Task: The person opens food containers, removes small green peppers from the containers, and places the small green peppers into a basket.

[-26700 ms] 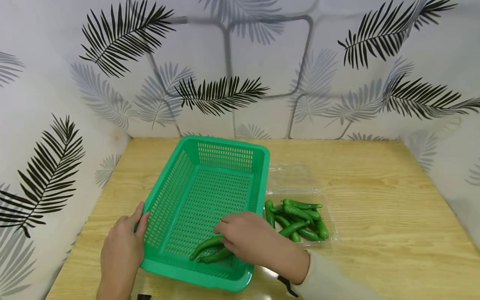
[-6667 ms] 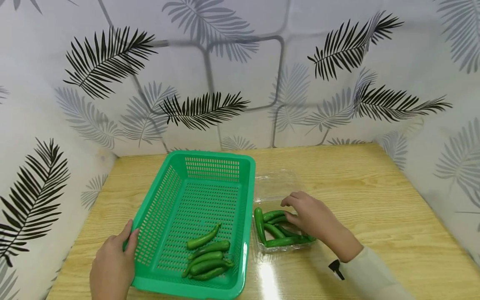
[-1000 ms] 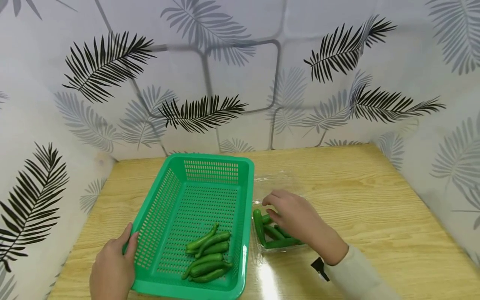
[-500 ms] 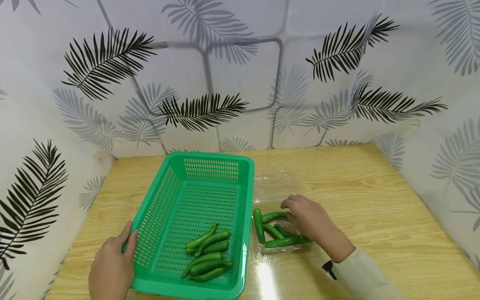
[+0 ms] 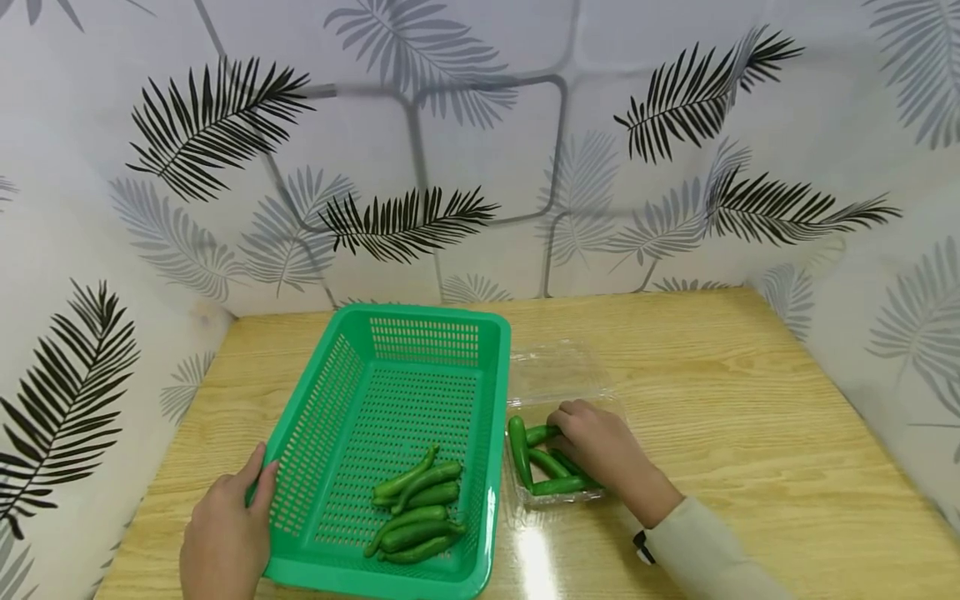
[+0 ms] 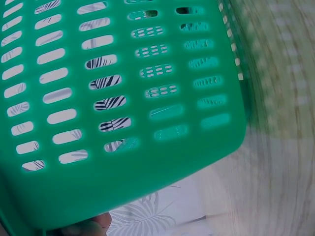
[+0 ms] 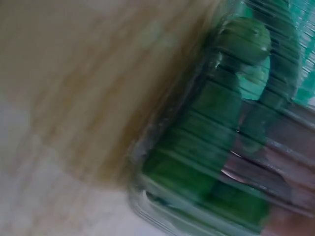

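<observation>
My left hand (image 5: pixel 227 527) grips the left rim of a green perforated plastic basket (image 5: pixel 498 400), thumb over the rim. Several long green peppers (image 5: pixel 420 533) lie in the basket's near right corner. To its right, a clear plastic container (image 5: pixel 558 498) holds more green peppers (image 5: pixel 519 450). My right hand (image 5: pixel 600 446) is down in that container, fingers bent over the right end of another green pepper (image 5: pixel 542 434). In the right wrist view, fingers (image 7: pixel 290 169) show blurred through the clear wall beside the peppers (image 7: pixel 197 142). I cannot tell whether they grip one.
The container's clear lid (image 5: pixel 558 371) lies folded back behind it. Both stand on a light wooden table (image 5: pixel 712 375). A white cloth with leaf prints (image 5: pixel 480 150) hangs behind the table and at both sides.
Since the oldest frame, more peppers lie in the basket and fewer in the container. Over the last second the right hand shifted right, then back left and lower. The left hand stays on the rim.
</observation>
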Tool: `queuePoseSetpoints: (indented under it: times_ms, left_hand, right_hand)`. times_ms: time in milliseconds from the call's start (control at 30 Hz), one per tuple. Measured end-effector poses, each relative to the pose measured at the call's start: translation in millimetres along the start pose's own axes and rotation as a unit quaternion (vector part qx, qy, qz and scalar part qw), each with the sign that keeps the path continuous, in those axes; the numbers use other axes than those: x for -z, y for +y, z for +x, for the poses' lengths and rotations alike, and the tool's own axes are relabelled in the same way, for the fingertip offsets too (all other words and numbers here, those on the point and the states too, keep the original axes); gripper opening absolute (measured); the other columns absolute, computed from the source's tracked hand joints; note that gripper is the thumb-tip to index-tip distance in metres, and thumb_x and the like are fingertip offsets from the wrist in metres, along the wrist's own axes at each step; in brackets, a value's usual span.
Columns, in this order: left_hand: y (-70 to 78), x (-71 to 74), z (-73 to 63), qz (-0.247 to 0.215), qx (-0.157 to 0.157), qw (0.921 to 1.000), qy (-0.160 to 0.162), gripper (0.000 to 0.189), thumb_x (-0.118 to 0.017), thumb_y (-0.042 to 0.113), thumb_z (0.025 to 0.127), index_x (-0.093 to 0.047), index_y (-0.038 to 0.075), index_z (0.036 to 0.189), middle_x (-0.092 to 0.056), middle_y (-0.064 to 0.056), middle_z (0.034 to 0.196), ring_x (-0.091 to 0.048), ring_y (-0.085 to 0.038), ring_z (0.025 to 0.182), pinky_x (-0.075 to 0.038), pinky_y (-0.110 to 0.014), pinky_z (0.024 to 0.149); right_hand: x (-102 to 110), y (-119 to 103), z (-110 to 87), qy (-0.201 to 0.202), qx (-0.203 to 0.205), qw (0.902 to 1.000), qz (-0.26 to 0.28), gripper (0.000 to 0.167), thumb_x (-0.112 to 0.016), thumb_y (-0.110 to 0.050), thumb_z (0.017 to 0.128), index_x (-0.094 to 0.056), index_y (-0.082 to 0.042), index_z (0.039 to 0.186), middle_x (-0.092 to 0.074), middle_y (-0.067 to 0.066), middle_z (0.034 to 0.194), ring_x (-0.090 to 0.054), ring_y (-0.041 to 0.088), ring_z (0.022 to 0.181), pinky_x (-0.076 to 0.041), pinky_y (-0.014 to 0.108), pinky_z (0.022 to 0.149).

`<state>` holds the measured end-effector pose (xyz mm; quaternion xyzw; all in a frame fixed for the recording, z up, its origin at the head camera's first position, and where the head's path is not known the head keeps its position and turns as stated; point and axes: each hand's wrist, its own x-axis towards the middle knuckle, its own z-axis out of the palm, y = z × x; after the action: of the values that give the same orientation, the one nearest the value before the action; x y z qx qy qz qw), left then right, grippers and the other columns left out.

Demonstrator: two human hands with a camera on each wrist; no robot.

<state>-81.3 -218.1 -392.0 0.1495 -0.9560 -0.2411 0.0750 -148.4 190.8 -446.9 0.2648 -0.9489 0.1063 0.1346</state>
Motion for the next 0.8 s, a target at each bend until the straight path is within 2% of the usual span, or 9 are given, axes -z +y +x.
queuePoseSetpoints:
  times_ms: [300,467,633,800]
  left_hand:
    - [-0.7,-1.4,-1.2,-0.008,-0.001,1.0000,0.003,0.047,-0.048,0.042,0.096,-0.050,0.016,0.135,-0.061,-0.014,0.086,-0.046,-0.021,0.050,-0.036,-0.034,0.039]
    - [-0.3,-2.3,-2.3,-0.008,-0.007,0.9999,0.007,0.045,-0.049,0.039,0.096,-0.051,0.015,0.134,-0.062,-0.016,0.089,-0.050,-0.023,0.053,-0.038,-0.035,0.040]
    - [0.0,-2.0,-1.7,-0.012,-0.009,0.9999,0.006,0.045,-0.048,0.039,0.097,-0.050,0.014,0.135,-0.061,-0.018,0.089,-0.043,-0.021,0.048,-0.036,-0.033,0.038]
    - [-1.4,-1.9,-0.9,-0.010,-0.003,0.9999,-0.007,0.048,-0.045,0.042,0.097,-0.048,0.015,0.136,-0.061,-0.020,0.094,-0.046,-0.021,0.050,-0.036,-0.033,0.038]
  right_hand:
    - [-0.2,-1.5,-0.1,-0.001,-0.007,0.9997,-0.023,0.022,-0.079,-0.026,0.074,-0.068,-0.010,0.082,-0.061,-0.002,0.079,-0.055,0.009,0.068,-0.046,0.023,0.054]
    - [4.0,1.2,-3.7,0.000,-0.018,0.9994,-0.029,0.021,-0.080,-0.026,0.074,-0.067,-0.009,0.081,-0.059,-0.003,0.075,-0.054,0.009,0.065,-0.045,0.023,0.050]
    - [17.9,4.6,-4.6,0.015,-0.013,0.9993,-0.031,0.017,-0.079,-0.019,0.076,-0.067,-0.010,0.085,-0.060,-0.002,0.079,-0.057,0.011,0.069,-0.048,0.025,0.054]
    - [37.7,4.8,-4.0,0.021,-0.012,0.9996,-0.017,0.013,-0.076,-0.009,0.078,-0.066,-0.010,0.087,-0.060,-0.001,0.084,-0.058,0.014,0.076,-0.049,0.026,0.058]
